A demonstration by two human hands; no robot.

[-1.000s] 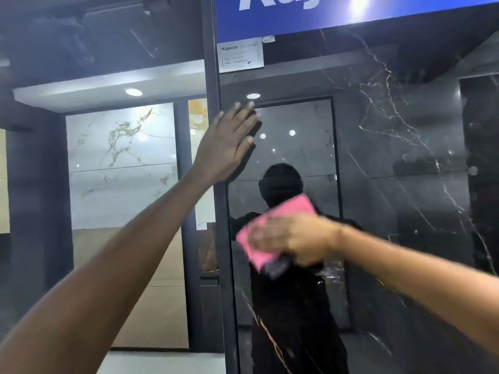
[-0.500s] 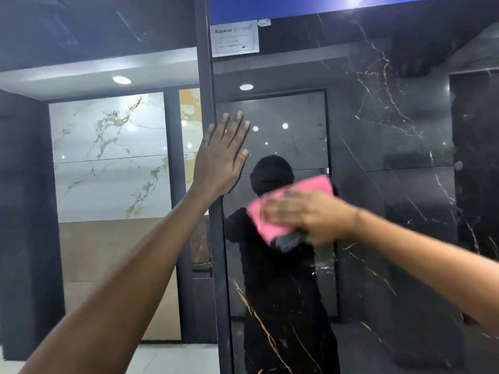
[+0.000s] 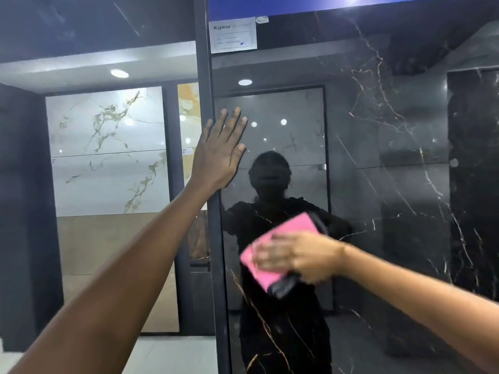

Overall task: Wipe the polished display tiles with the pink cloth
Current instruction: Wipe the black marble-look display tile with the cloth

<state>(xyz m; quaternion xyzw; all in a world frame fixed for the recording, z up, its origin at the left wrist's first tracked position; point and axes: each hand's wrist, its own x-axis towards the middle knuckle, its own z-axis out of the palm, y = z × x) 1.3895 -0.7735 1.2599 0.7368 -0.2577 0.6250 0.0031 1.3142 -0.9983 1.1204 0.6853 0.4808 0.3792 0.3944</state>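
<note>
1. Tile first: the black marble display tile (image 3: 378,184), with gold and white veining, fills the right of the view and stands upright. It looks rigid, heavy and glassy smooth, so I judge a cloth will slide over it with little drag, and that bare fingers would leave marks. It needs bracing, not gripping.
2. Dark vertical frame post (image 3: 213,238) runs along the tile's left edge, with paler marble sample panels (image 3: 108,147) farther off to the left.
3. White product label (image 3: 232,35) is stuck at the tile's top left corner, under a blue sign strip (image 3: 324,4); wiping should probably skirt it.
4. Left hand (image 3: 218,152) lies flat with fingers straight and spread, palm against the post and the tile's edge, holding nothing.
5. Right hand (image 3: 294,256) presses on the pink cloth, blurred; whether the fingers curl round it I cannot tell.
6. Pink cloth (image 3: 270,249) is folded flat against the tile, right of the post and below the left hand. It looks soft, light and limp; a flat palm over its middle should keep it from bunching.
</note>
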